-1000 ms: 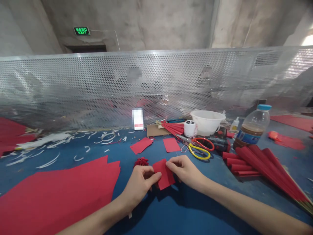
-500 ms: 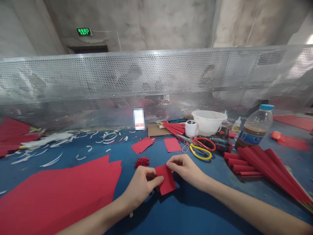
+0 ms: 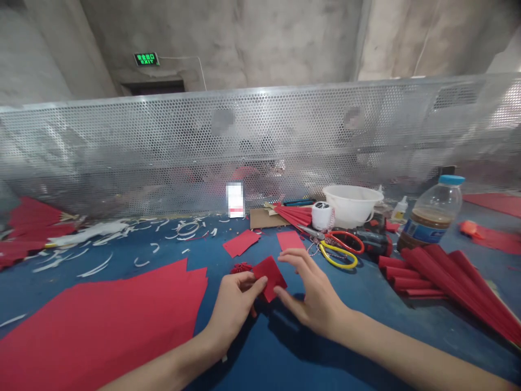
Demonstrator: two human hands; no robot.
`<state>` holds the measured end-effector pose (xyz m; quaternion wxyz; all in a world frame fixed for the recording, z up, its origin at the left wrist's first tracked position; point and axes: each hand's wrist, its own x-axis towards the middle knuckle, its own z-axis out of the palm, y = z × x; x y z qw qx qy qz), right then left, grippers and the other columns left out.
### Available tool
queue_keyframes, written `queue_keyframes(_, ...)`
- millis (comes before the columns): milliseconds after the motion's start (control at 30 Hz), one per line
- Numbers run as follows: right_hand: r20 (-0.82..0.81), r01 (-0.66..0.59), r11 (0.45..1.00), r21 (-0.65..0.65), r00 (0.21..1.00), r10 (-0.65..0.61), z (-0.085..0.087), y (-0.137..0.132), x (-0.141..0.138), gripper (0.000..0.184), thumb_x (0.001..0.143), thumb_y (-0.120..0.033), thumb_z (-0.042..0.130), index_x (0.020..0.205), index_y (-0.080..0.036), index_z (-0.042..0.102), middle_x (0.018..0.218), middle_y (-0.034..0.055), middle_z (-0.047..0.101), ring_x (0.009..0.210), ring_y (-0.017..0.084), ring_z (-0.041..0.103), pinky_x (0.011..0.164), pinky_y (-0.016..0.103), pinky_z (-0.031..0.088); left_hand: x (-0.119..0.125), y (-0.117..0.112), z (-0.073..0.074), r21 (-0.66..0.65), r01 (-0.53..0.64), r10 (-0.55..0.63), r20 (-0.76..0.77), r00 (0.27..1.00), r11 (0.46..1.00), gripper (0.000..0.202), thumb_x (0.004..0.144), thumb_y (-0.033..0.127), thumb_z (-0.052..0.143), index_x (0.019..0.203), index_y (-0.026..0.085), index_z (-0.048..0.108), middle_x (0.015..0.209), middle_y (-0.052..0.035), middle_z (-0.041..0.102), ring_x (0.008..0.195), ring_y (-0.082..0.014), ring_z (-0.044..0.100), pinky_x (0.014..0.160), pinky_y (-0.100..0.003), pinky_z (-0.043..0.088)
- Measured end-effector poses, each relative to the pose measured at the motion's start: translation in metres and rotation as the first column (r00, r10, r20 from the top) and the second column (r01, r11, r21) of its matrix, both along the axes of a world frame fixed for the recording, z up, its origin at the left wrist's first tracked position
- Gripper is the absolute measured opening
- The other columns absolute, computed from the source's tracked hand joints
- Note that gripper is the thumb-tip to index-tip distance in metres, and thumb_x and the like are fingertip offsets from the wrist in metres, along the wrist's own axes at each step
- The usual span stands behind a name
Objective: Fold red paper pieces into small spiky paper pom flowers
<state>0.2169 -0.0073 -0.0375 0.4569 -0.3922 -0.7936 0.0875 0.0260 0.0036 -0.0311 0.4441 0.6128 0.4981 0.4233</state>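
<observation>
**Red paper square held narrowly in the left-hand grip**
A square of matte red paper (image 3: pixel 269 277) is pinched there (image 3: pixel 236 309), over the blue surface (image 3: pixel 366 326); the right-hand grip (image 3: pixel 313 293) is held wide just beside it. A pleated red paper rosette (image 3: pixel 241 267) lies at 10 o'clock, and steel scissors with red and yellow handles (image 3: pixel 338 255) at 2 o'clock.

From my remote feed, all I get of the person's own body is a left hand (image 3: pixel 235 309) and a right hand (image 3: pixel 313 296), each running back into a long, slim forearm. The left forearm (image 3: pixel 163 369) and the right forearm (image 3: pixel 411 353) are bare and smooth, and both are cut off by the bottom of the frame. Under the left wrist hangs a small white speck (image 3: pixel 223 358), too small for me to make out.
</observation>
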Motion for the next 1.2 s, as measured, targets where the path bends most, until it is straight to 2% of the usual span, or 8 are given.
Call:
queue_keyframes(133, 0.227, -0.082, 0.996, -0.032, 0.97, 0.087, -0.0025, -0.0067, -0.005, 0.078, 0.079, -0.038, 0.072, 0.144, -0.023, 0.032, 0.144, 0.0156, 0.042, 0.132, 0.032, 0.042, 0.108, 0.048, 0.04, 0.0012, -0.0022, 0.0028, 0.001, 0.027, -0.027, 0.008, 1.0, 1.0, 0.04, 0.077, 0.05, 0.067, 0.062, 0.013, 0.064, 0.056, -0.0011, 0.059, 0.042, -0.0103, 0.046, 0.04, -0.02, 0.037)
queue_keyframes(267, 0.24, -0.112, 0.989, -0.1, 0.962, 0.133, -0.0047, -0.0073, -0.0048, 0.085, 0.079, -0.04, 0.072, 0.148, -0.023, 0.025, 0.15, 0.0167, 0.034, 0.135, 0.032, 0.04, 0.108, 0.047, 0.042, 0.0009, -0.0018, 0.0016, -0.04, 0.038, -0.038, -0.004, 0.999, 0.999, 0.042, 0.079, 0.053, 0.064, 0.066, 0.013, 0.066, 0.057, -0.0053, 0.064, 0.042, -0.0122, 0.05, 0.04, -0.021, 0.037)
queue_keyframes(433, 0.165, -0.126, 0.981, -0.145, 0.975, 0.15, -0.0028, -0.0063, -0.0017, 0.064, 0.089, -0.033, 0.061, 0.143, -0.023, 0.029, 0.146, 0.0152, 0.037, 0.132, 0.028, 0.045, 0.106, 0.043, 0.044, 0.0019, -0.0038, 0.0009, -0.016, 0.053, -0.053, 0.015, 0.998, 0.998, 0.038, 0.082, 0.046, 0.064, 0.059, 0.016, 0.056, 0.042, 0.0035, 0.049, 0.037, -0.0087, 0.041, 0.04, -0.019, 0.029)
queue_keyframes(533, 0.085, -0.111, 0.969, -0.221, 0.988, 0.132, -0.0006, -0.0044, -0.0011, 0.051, 0.092, -0.029, 0.056, 0.138, -0.024, 0.033, 0.134, 0.0127, 0.048, 0.113, 0.023, 0.058, 0.092, 0.038, 0.052, 0.0031, -0.0073, 0.0028, 0.005, 0.069, -0.069, 0.024, 0.997, 0.998, 0.036, 0.084, 0.044, 0.062, 0.062, 0.016, 0.055, 0.043, 0.0057, 0.044, 0.04, -0.0081, 0.038, 0.041, -0.02, 0.028)
queue_keyframes(667, 0.137, -0.161, 0.964, -0.212, 0.972, 0.193, 0.0004, -0.0027, -0.0027, 0.01, 0.094, -0.025, 0.05, 0.103, -0.022, 0.055, 0.109, 0.0077, 0.058, 0.091, 0.019, 0.061, 0.082, 0.033, 0.052, 0.004, -0.0104, 0.0058, 0.009, 0.075, -0.075, -0.031, 0.997, 0.997, 0.033, 0.086, 0.044, 0.059, 0.068, 0.016, 0.056, 0.048, 0.0046, 0.047, 0.043, -0.009, 0.042, 0.042, -0.02, 0.03)
queue_keyframes(867, 0.105, -0.171, 0.968, -0.182, 0.976, 0.192, 0.0003, -0.0022, -0.0017, 0.013, 0.098, -0.021, 0.04, 0.099, -0.021, 0.053, 0.095, 0.0058, 0.063, 0.08, 0.017, 0.06, 0.073, 0.028, 0.048, 0.0025, -0.0048, 0.0032, -0.053, 0.027, -0.021, 0.105, 0.994, 0.998, 0.034, 0.085, 0.052, 0.059, 0.09, 0.019, 0.053, 0.061, 0.0035, 0.056, 0.047, -0.0109, 0.05, 0.043, -0.02, 0.04)
queue_keyframes(967, 0.023, -0.151, 0.965, -0.215, 0.987, 0.16, 0.0005, -0.001, 0.0009, 0.013, 0.099, -0.023, 0.042, 0.101, -0.023, 0.054, 0.088, 0.0017, 0.066, 0.075, 0.015, 0.061, 0.07, 0.026, 0.047, 0.0002, -0.0023, 0.0024, -0.102, -0.003, 0.032, 0.275, 0.961, 0.995, 0.048, 0.081, 0.048, 0.067, 0.115, 0.021, 0.046, 0.083, -0.0013, 0.064, 0.068, -0.0158, 0.063, 0.062, -0.027, 0.053)
queue_keyframes(1200, 0.144, -0.072, 0.992, -0.105, 0.986, 0.087, -0.0073, -0.0051, -0.0005, 0.008, 0.092, -0.019, 0.049, 0.096, -0.022, 0.056, 0.088, 0.0017, 0.068, 0.072, 0.015, 0.062, 0.065, 0.025, 0.045, -0.002, -0.0078, 0.0064, -0.047, 0.144, -0.129, 0.245, 0.961, 0.988, 0.056, 0.083, 0.042, 0.068, 0.126, 0.022, 0.039, 0.113, -0.0109, 0.068, 0.09, -0.0207, 0.068, 0.084, -0.034, 0.051)
